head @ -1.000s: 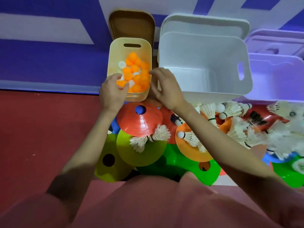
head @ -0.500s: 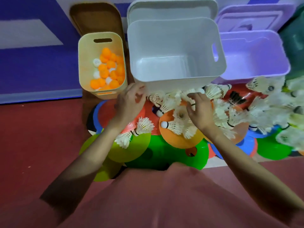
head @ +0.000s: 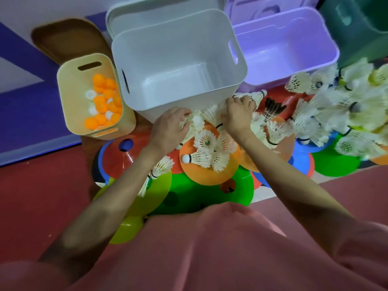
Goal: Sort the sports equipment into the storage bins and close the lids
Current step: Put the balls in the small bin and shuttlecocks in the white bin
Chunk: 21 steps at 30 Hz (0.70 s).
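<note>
An empty white bin stands in the middle, its white lid leaning behind it. Just in front of it, my left hand curls its fingers round white shuttlecocks. My right hand grips more shuttlecocks beside the bin's front right corner. Several loose shuttlecocks lie on an orange disc cone. A big heap of shuttlecocks lies to the right. A small yellow bin at the left holds orange and white ping-pong balls.
A purple bin stands right of the white one, with its purple lid behind. A dark green bin is at the far right. A brown lid leans behind the yellow bin. Red, green, yellow and blue disc cones overlap on the red floor.
Both hands left the yellow bin and moved right to the shuttlecocks in front of the white bin. They now close round shuttlecocks. My view swung to the right.
</note>
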Available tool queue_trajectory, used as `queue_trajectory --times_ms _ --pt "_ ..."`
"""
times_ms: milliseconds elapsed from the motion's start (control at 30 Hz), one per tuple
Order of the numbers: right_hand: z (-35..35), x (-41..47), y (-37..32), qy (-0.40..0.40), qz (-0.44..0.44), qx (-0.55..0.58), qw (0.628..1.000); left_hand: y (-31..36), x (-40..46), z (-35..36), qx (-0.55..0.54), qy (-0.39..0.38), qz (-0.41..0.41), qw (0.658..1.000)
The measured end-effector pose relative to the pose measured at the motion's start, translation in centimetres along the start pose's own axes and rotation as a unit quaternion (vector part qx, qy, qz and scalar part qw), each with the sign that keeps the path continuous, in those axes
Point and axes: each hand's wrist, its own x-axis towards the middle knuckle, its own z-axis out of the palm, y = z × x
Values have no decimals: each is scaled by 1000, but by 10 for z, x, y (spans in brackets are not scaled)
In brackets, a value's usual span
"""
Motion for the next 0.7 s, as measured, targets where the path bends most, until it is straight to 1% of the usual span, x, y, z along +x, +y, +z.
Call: queue_trajectory --times_ms 133,200,300,367,533,633,700 --pt "3 2 4 10 0 17 1000 9 12 10 45 -39 20 998" --pt "3 3 7 11 2 34 999 17 22 14 96 -88 42 991" --pt "-2 0 14 22 4 57 998 27 41 21 185 -168 68 966" --pt "-8 -4 20 42 -5 78 996 28 52 27 227 -184 76 953" --pt "-20 -24 45 83 -43 190 977 34 64 34 306 -224 69 923" --pt "-23 -37 59 106 -60 217 969 44 66 35 374 -244 56 893" --pt "-24 -43 64 113 -62 231 964 51 66 36 404 -248 42 879"
